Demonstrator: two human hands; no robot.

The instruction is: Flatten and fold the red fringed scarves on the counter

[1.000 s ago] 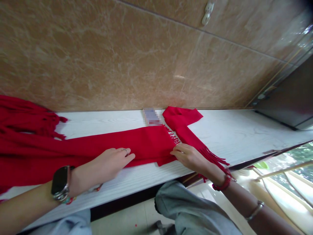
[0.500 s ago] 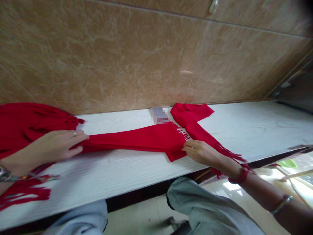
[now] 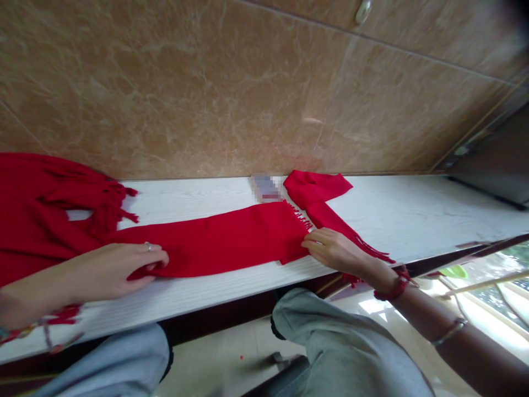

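A red fringed scarf [image 3: 231, 237] lies stretched along the white shelf, its band fairly flat between my hands. My left hand [image 3: 128, 267] pinches the lower edge of the band at the left, where the cloth bunches under the fingers. At the fringed right end, my right hand [image 3: 328, 247] has its fingers closed on the lower corner. A folded red cloth with fringe [image 3: 316, 190] lies beyond my right hand, towards the wall. More red cloth [image 3: 37, 204] is heaped at the far left, around my left forearm.
The white shelf [image 3: 405, 207] runs along a brown marbled wall [image 3: 185, 94]. A small blurred card-like item [image 3: 266, 188] lies near the wall. A dark box-like object [image 3: 496, 154] stands at the right end. My knees are below the front edge.
The scarf's band is wider and flatter than before. My left hand has moved right and down with the lower edge, while my right hand stays at the fringed corner. The view has shifted slightly.
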